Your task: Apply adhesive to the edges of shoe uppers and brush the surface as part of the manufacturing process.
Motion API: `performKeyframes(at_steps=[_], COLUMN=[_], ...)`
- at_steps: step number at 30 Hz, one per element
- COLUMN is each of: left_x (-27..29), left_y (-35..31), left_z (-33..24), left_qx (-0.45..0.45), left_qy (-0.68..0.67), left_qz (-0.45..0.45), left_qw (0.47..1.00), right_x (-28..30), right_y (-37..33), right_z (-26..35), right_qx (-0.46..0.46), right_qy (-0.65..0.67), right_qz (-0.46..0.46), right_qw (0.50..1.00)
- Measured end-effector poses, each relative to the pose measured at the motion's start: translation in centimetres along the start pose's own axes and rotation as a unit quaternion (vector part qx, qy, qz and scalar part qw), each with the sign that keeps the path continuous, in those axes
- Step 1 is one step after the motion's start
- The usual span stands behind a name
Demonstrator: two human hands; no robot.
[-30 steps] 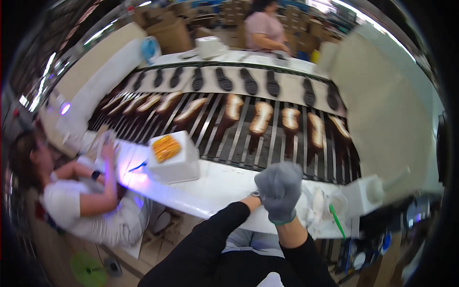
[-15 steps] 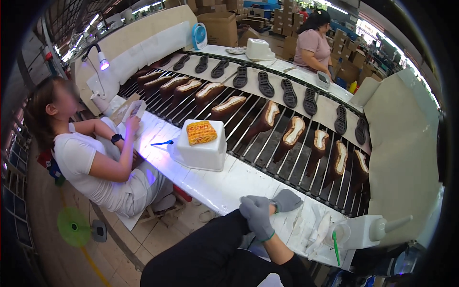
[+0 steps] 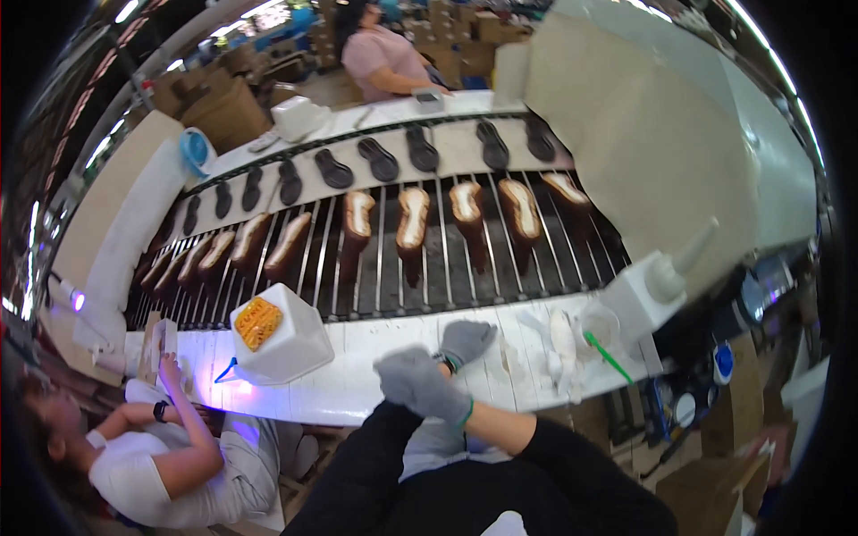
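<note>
Both of my hands wear grey knit gloves, and my forearms cross at the near edge of the white table. My right hand, with a green cuff, is closed around my left wrist at the black sleeve. Past it, my left hand rests palm down over the table, fingers stretched out and holding nothing. A dark band shows at that wrist. Beyond the table, brown shoe uppers with pale, white-coated bottoms stand sole-side up on a conveyor of metal rods. Black shoe soles lie along a pale belt behind them.
An upturned white tub bears an orange packet. Right of my hands are a crumpled white cloth, a green-handled brush and a white squeeze bottle. One person sits at left, another beyond the conveyor.
My view has turned to the right, so the table, conveyor and people appear farther left. My right hand keeps its hold on my left wrist.
</note>
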State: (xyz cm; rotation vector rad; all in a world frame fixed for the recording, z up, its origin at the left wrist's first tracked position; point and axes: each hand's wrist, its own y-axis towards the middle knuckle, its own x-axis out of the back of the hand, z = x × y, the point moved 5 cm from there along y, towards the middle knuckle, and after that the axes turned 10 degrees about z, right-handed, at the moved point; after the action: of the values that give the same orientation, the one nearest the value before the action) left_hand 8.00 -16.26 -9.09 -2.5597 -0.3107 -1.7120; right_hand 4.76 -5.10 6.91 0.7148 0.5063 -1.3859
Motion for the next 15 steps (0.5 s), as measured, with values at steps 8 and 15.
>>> performKeyframes(at_steps=[8,15], left_x=[-0.8,-0.9], left_y=[-0.2,0.0], left_z=[0.1,0.1], left_qx=[-0.007,0.066], left_qy=[-0.058,-0.100], left_qz=[-0.038,0.035], left_qw=[0.998,0.992], right_x=[2.9,3.4], right_y=[1.2,-8.5], right_z=[-4.6,10.7], right_qx=[0.056,0.194], right_qy=[-0.273,-0.249], right_qz=[-0.057,-0.106], right_qw=[0.959,0.943])
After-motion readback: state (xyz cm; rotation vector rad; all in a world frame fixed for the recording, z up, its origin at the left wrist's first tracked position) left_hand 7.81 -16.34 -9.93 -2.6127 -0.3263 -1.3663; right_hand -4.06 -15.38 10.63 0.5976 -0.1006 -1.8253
